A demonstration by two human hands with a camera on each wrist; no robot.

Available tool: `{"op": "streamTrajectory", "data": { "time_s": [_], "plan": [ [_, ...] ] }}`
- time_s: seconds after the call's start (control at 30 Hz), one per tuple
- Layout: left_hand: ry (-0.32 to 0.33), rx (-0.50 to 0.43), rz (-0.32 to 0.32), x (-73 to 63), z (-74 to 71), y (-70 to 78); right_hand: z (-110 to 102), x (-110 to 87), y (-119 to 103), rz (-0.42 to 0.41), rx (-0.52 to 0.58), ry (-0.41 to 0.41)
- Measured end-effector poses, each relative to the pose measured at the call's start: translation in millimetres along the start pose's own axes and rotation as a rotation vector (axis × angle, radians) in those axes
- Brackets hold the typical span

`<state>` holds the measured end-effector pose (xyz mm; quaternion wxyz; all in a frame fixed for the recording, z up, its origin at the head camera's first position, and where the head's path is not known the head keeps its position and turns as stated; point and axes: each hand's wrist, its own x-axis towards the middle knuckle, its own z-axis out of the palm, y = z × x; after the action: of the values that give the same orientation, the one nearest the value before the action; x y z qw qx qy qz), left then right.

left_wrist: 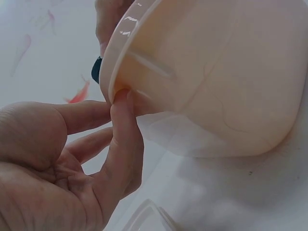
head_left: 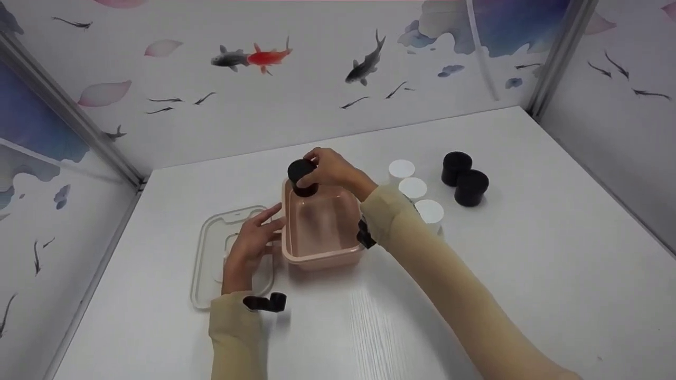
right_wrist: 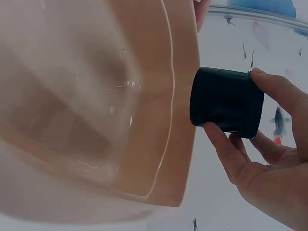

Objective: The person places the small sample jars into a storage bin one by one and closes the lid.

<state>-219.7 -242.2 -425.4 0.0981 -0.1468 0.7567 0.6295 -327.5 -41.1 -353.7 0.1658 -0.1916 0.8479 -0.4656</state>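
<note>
In the head view my right hand grips a black lidded jar above the far left corner of a pink plastic tub. Thumb and fingers span the jar in the right wrist view, beside the tub's rim. My left hand touches the tub's left side from outside; in the left wrist view one fingertip tucks beneath the rim. Under the left hand lies a pale translucent lid, partly hidden by it.
Right of the tub stand three white-topped jars, partly behind my right forearm. Two more black jars stand farther right, close together. A white panel with painted fish rises at the table's back edge, and side panels flank it.
</note>
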Motion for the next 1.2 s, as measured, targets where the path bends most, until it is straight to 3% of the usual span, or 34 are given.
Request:
{"op": "streamTrajectory", "data": {
  "time_s": [0.3, 0.63, 0.83, 1.2],
  "plan": [
    [0.006, -0.003, 0.0, 1.3, -1.1, -2.0, 9, 9.0, 1, 0.048, -0.149, -0.079],
    [-0.007, -0.008, 0.004, 1.6, -0.3, -2.0, 17, 14.1, -1, 0.113, -0.341, -0.096],
    [-0.003, -0.005, 0.015, 2.0, 0.6, -0.4, 22, 14.3, -2, 0.137, -0.345, -0.09],
    [0.006, -0.01, 0.03, -0.4, 2.1, -2.0, 29, 21.9, 6, 0.231, -0.394, -0.169]
  ]
}}
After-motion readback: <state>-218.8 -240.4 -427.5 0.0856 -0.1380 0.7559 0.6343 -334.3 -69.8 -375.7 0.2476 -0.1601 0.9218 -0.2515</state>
